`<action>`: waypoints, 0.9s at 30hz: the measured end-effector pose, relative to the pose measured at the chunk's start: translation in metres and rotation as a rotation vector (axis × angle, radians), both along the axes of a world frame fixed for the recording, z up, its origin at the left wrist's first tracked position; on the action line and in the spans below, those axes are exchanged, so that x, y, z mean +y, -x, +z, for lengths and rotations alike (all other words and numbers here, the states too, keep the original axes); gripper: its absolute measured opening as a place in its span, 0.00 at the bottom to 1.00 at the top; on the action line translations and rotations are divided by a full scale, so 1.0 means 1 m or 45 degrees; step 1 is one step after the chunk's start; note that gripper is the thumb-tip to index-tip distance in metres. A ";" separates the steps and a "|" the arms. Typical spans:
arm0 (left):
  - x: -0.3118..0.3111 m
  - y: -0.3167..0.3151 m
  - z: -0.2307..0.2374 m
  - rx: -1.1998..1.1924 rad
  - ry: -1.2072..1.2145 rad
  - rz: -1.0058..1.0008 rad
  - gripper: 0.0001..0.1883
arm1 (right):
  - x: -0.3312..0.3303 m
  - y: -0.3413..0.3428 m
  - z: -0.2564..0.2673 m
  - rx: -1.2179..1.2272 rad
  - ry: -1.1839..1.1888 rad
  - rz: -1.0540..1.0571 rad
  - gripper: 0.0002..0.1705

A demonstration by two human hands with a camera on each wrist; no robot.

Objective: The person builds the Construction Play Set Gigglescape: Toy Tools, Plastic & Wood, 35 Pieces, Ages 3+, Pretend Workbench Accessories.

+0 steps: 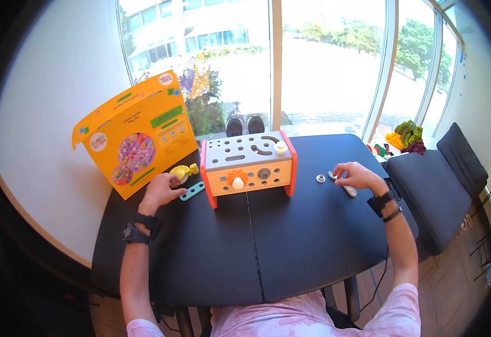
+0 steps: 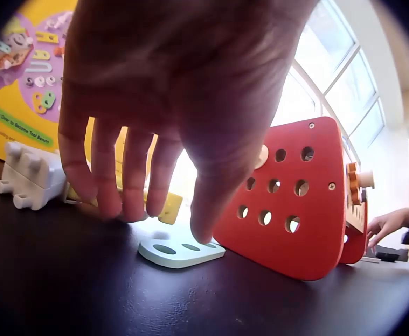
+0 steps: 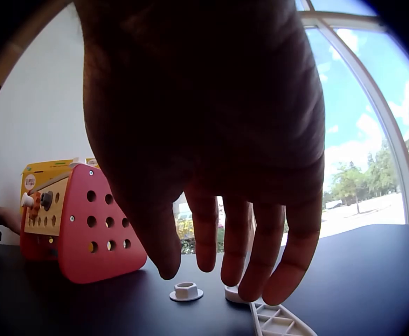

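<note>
My left hand hovers over the table's left side with fingers hanging loosely. Near its thumb lies a teal strip with holes. Behind the fingers is a yellow toy piece, partly hidden by them. On the right, my right hand hangs over a white toy wrench, its fingertips right at the wrench's head. A white flanged nut lies beside the thumb. Between the hands stands a toy workbench with red ends, an orange gear and a grey screw on its front.
A yellow toy box stands upright at the back left. A white studded piece lies near it. Windows line the far side. At the right stands a dark padded chair, with colourful cloth behind it.
</note>
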State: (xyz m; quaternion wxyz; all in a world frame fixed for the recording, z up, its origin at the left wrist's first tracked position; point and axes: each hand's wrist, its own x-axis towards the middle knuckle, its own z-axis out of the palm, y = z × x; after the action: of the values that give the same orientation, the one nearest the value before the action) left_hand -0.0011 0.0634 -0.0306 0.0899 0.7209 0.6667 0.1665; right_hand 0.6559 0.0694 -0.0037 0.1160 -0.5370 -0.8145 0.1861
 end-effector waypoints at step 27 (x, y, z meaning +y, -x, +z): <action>0.010 -0.011 0.065 -0.634 -0.433 -0.090 0.19 | -0.020 0.140 0.050 0.280 -0.518 0.300 0.53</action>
State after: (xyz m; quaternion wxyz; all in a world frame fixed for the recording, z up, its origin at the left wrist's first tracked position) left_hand 0.0100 0.0731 0.0349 0.1343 0.6853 0.5611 0.4444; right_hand 0.5163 0.0493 0.0463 0.2869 -0.3807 -0.8747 0.0879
